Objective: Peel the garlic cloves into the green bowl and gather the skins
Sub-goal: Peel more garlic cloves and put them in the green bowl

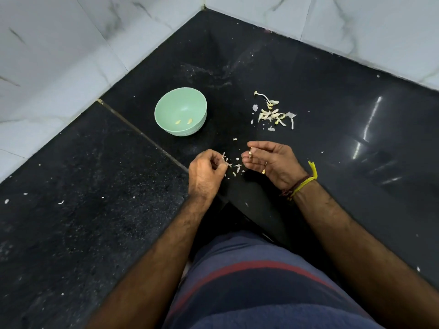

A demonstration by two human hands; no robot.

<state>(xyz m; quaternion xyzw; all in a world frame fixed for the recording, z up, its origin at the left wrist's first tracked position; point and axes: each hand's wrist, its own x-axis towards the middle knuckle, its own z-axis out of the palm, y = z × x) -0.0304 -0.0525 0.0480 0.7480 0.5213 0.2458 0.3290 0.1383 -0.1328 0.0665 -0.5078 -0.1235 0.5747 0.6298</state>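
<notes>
Peeling in progress: third clove in hand, two peeled cloves in bowl.

Right hand [270, 162] pinches a small pale garlic clove [250, 152]; left hand [209, 169] pinches torn papery skin [223, 158] clear. Round pale-green plastic bowl [166, 108] sits beyond the left hand, near enough for dropping; unpeeled cloves [273, 113] lie right of the bowl, fallen skin flakes [237, 166] nearer than it.

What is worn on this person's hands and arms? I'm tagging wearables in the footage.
Both forearms are bare, with no sleeves. The right hand has a gold ring on one finger, and its wrist carries yellow thread with a loose tuft, beside a dark brownish-red cord. The left hand wears nothing visible.
</notes>
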